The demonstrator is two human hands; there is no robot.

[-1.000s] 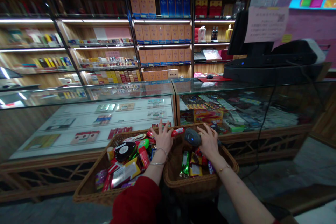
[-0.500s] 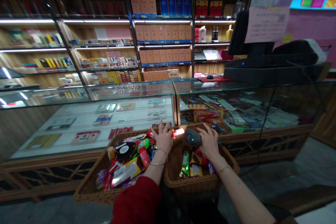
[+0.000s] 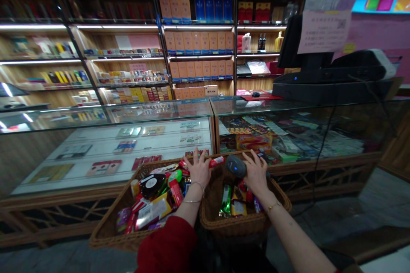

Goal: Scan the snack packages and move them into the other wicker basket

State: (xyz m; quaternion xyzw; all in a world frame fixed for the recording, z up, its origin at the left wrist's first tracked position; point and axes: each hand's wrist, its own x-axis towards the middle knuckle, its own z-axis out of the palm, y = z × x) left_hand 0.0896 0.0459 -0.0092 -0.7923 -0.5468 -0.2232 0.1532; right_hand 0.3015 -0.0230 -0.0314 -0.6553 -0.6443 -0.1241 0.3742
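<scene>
My left hand (image 3: 199,171), fingers partly spread, is over the inner side of the left wicker basket (image 3: 109,239). It holds a small red candy tube (image 3: 217,161) that sticks out to the right. My right hand (image 3: 255,175) grips a dark barcode scanner (image 3: 236,166), its head facing the tube and a blue light on top. Mixed sweets fill the left basket, among them a black round pack (image 3: 153,185) and a yellow packet (image 3: 154,212). In the right wicker basket (image 3: 237,227) lie a green foil snack (image 3: 226,200) and several other packets, partly hidden by my right arm.
Behind the baskets runs a glass display counter (image 3: 160,113) with flat packs inside. A monitor (image 3: 290,40) with a paper taped to it stands on the counter at right. Lit shelves of boxes (image 3: 201,42) line the back wall. A cable (image 3: 322,153) hangs at right.
The bright scan light on the red candy tube has gone out, and the scanner's indicator has turned from green to blue. Both hands are nearly in the same place.
</scene>
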